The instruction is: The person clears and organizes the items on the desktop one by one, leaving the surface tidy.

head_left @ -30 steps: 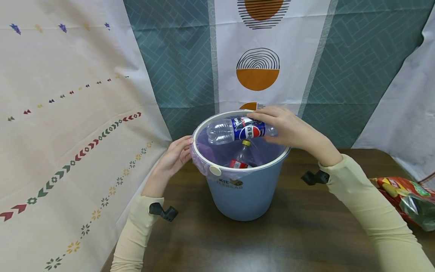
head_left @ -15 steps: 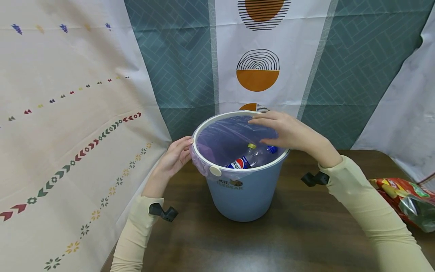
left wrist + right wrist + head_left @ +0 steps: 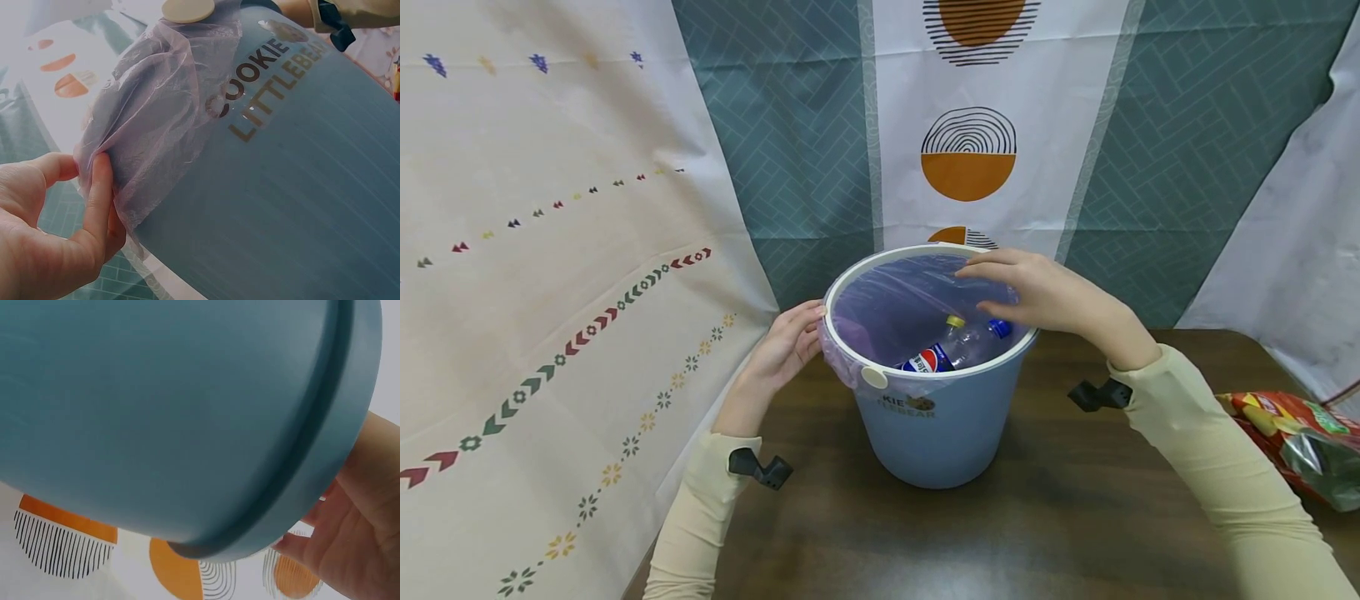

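Observation:
A blue trash can (image 3: 936,437) with a white rim and a thin purple liner (image 3: 850,358) stands upright on the table. At the left side of the rim my left hand (image 3: 786,346) pinches the lined edge; in the left wrist view, thumb and fingertips meet the liner (image 3: 156,106). My right hand (image 3: 1037,292) hovers over the right side of the opening, fingers apart and holding nothing. Below it, inside the can, lies a clear Pepsi bottle (image 3: 973,344) with a blue cap. Beside that shows the yellow cap (image 3: 955,322) of another clear bottle.
A red chip bag (image 3: 1296,425) lies at the right end of the dark wooden table (image 3: 970,542). Patterned cloth (image 3: 805,125) hangs close behind the can, and a pale cloth (image 3: 550,333) rises along the left side.
My right hand has let go of the Pepsi bottle, which dropped into the trash can and now lies over the other bottle's label. My left hand has stayed at the rim.

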Motion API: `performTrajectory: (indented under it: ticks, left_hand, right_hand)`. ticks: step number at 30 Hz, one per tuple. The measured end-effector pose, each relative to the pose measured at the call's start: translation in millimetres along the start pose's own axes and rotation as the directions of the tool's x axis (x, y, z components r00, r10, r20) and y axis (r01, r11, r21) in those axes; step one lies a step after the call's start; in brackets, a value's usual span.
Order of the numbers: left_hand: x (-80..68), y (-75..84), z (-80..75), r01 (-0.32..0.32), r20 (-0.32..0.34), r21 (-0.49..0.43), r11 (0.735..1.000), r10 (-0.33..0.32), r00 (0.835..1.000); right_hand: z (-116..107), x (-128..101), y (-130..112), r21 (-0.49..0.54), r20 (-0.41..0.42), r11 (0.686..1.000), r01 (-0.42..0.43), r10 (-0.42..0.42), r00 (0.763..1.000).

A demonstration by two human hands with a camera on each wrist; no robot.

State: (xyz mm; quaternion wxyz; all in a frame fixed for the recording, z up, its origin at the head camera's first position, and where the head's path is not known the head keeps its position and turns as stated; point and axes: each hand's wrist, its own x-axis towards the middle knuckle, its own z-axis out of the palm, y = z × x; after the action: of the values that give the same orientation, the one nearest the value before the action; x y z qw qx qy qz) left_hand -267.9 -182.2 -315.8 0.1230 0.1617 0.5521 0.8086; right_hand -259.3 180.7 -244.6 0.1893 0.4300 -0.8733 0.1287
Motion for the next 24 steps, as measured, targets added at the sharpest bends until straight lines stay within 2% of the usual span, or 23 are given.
performTrajectory:
  ticks: [4,8,15,24]
  left_hand:
    - [-0.5,0.4,0.3,-0.002,0.000,0.005,1.000,0.002,1.000]
    - [-1.0,1.0,0.8,-0.007,0.007,0.007,1.000,0.007,1.000]
    - [-0.5,2.1,0.8,-0.013,0.013,-0.011,1.000,0.014,1.000]
    - [-0.6,0.9,0.5,-0.007,0.016,0.000,1.000,0.007,1.000]
  right_hand:
    - [1,-4,2,0.005,-0.028,1.000,0.013,-0.013,1.000]
    - [2,-8,5,0.020,-0.094,0.998,0.056,-0.054,0.994]
    - [0,-15,10,0.013,-0.270,0.991,0.130,-0.122,0.955]
    - [-3,-28,16,-0.001,-0.355,0.993,0.117,-0.110,0.928]
